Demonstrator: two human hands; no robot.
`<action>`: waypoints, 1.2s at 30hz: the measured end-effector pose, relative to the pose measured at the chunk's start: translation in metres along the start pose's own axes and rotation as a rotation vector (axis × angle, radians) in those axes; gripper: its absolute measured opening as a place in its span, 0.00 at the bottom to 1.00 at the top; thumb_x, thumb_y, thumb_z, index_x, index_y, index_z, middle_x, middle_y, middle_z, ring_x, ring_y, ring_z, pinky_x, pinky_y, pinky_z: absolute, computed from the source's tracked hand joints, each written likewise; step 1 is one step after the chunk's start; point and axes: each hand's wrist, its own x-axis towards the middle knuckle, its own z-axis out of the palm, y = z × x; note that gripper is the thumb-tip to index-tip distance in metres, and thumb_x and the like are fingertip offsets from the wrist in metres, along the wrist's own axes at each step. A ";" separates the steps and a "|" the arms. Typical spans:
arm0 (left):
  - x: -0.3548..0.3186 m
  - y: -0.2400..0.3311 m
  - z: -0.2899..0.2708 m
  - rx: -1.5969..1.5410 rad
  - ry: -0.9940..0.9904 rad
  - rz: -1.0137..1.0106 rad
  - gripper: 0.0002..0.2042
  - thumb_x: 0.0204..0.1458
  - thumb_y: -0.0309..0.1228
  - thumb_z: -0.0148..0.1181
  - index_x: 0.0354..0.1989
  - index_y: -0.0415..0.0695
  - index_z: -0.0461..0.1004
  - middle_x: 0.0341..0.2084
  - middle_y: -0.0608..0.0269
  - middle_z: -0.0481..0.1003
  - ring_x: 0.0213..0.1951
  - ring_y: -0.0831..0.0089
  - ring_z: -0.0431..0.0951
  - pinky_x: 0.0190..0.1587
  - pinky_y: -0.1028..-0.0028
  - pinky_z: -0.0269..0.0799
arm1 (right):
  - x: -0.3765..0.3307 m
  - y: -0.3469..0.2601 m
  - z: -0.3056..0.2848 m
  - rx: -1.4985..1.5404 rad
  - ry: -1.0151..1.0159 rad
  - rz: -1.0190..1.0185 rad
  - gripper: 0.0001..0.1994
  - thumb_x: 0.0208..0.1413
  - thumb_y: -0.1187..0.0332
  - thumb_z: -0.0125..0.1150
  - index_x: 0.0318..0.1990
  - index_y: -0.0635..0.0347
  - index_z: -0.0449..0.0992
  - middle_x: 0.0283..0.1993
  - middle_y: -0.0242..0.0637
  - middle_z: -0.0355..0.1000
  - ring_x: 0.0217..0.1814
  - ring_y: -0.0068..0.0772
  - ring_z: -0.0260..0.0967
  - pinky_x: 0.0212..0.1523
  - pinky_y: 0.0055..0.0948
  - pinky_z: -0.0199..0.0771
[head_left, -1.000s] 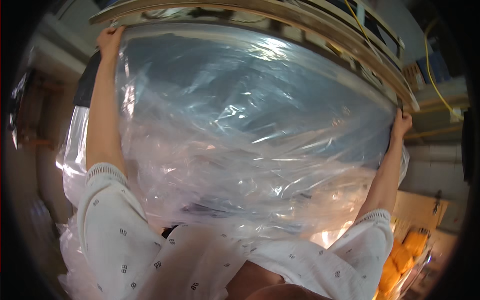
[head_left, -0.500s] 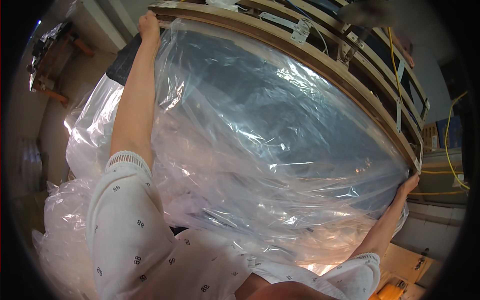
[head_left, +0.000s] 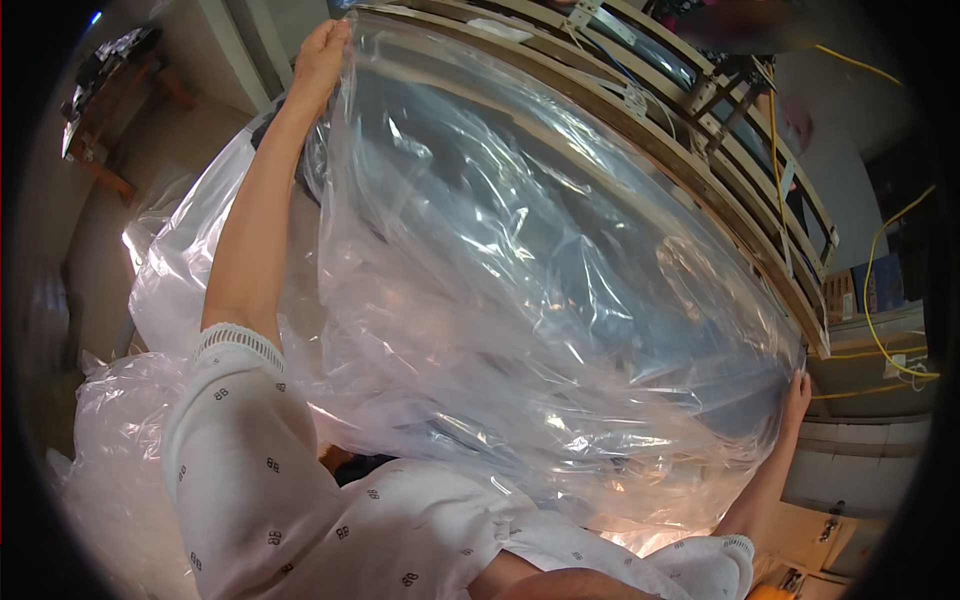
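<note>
A large clear plastic sheet (head_left: 520, 300) is stretched wide between my two raised arms. My left hand (head_left: 322, 55) grips its upper left corner high in the view. Far to the lower right, my right hand (head_left: 797, 392) pinches the sheet's other corner. The sheet hangs in front of a wooden slatted frame (head_left: 720, 190), which shows through and above it. Its lower part bunches into wrinkles over my white patterned sleeves.
More crumpled clear plastic (head_left: 110, 450) lies heaped at the lower left. Yellow cables (head_left: 880, 250) run along the right side by stacked boxes (head_left: 860, 290). A wooden piece of furniture (head_left: 110, 90) stands at the upper left. Cardboard (head_left: 810, 530) lies at the lower right.
The view has swung so the sheet now slants from upper left to lower right. Both hands kept their hold on the corners, the left rising higher and the right dropping lower in the picture.
</note>
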 end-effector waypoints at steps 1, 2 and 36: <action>-0.009 0.008 -0.007 0.002 0.007 0.005 0.14 0.57 0.41 0.44 0.28 0.44 0.70 0.18 0.74 0.62 0.22 0.84 0.59 0.22 0.80 0.56 | -0.011 -0.005 0.001 0.006 0.001 -0.007 0.27 0.55 0.54 0.49 0.53 0.69 0.63 0.52 0.46 0.64 0.54 0.36 0.60 0.52 0.27 0.57; -0.017 0.016 -0.013 -0.075 -0.038 -0.041 0.14 0.57 0.41 0.44 0.28 0.44 0.69 0.20 0.74 0.64 0.24 0.84 0.61 0.26 0.81 0.56 | -0.019 -0.008 0.002 0.047 0.028 0.061 0.27 0.55 0.54 0.49 0.54 0.70 0.62 0.53 0.47 0.63 0.54 0.37 0.59 0.53 0.27 0.56; -0.116 0.126 -0.053 -0.390 0.053 0.188 0.07 0.48 0.26 0.58 0.35 0.40 0.76 0.31 0.67 0.75 0.36 0.82 0.72 0.42 0.82 0.66 | -0.051 0.065 -0.018 0.100 0.004 0.047 0.18 0.56 0.60 0.47 0.45 0.66 0.69 0.42 0.40 0.70 0.45 0.28 0.64 0.48 0.25 0.60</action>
